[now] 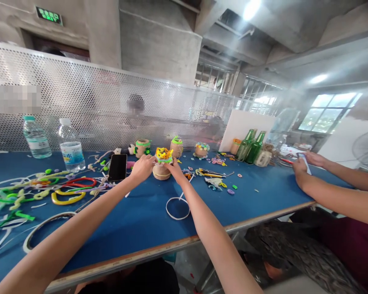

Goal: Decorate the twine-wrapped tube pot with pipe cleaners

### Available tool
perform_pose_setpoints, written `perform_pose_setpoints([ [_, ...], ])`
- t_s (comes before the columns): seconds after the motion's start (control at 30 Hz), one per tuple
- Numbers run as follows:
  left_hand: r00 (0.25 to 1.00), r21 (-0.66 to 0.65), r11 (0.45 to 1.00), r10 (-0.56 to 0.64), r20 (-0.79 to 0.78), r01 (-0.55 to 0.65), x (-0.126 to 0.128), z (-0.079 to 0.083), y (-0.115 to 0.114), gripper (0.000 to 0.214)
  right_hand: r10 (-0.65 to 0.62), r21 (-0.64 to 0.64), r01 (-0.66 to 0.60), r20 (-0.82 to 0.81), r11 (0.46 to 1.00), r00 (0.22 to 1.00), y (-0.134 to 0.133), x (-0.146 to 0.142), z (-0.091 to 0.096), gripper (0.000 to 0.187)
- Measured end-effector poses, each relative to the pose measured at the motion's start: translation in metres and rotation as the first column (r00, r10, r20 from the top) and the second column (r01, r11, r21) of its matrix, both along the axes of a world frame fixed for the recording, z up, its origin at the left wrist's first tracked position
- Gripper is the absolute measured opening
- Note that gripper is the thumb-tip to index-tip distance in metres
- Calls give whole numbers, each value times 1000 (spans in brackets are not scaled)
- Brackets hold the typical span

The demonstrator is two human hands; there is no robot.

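"Brown jar, the fancy one. Where at? Biggest stuff first, please."

"Okay, perforated metal screen along the back, then a blue worktop in front. Stands on that near the middle, by the look of things."

"Cool. And next size down?"

"White board at the back right, green bottles just in front. Over on the left, two water bottles, well apart from the jar, so no real knock risk imo."

"Any word on the grip?"

"Both hands on the jar. Left hand pinching near the top from one side, right hand from the other. Can't make out exact fingertip placement, way too small. Might tip the whole lot if pushing harder with one than the other."

"Yikes. Anything near enough to bump?"

"Yep: black phone near the left hand. Easy to clip with a careless swing. Then a white loop beside the right forearm, maybe partly under, can't tell. Could snag on a pull back."

"And the small stuff?"

"Yellow trim on top of the jar. Would worry about that most, tbh. Could squash or pop loose from squeezing too hard or too high up."
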State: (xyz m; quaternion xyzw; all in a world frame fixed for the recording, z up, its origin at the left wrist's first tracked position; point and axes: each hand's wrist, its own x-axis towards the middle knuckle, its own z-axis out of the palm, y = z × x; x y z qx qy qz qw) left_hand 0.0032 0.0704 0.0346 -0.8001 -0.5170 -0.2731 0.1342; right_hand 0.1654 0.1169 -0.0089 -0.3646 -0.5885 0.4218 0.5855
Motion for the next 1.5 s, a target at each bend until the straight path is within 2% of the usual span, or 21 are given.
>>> perform_pose_setpoints([
  [0.13,1000,15,1000,24,-2,-24,1,-1,1,21,20,7,-19,-6,1000,1000,-2,0,2,57],
  [0.33,999,25,999,34,40,-35,1,-4,3,18,70,6,-70,-6,998,998,-7,0,4,68],
  [0.6,989,0,996,88,120,-88,8,-8,3,17,73,-13,-73,-19,997,997,-4,-4,2,77],
  [1.13,918,-105,983,180,353,-152,8,-8,-1,16,25,-46,-26,-31,999,999,-7,-6,3,64],
  [1.3,882,-136,979,196,429,-152,8,-10,-2,24,-6,-49,4,-42,999,999,0,-3,-2,54],
  [1.5,875,-166,984,132,466,-60,1,-18,3,9,-13,-27,11,-76,1000,997,1,-3,-1,61],
])
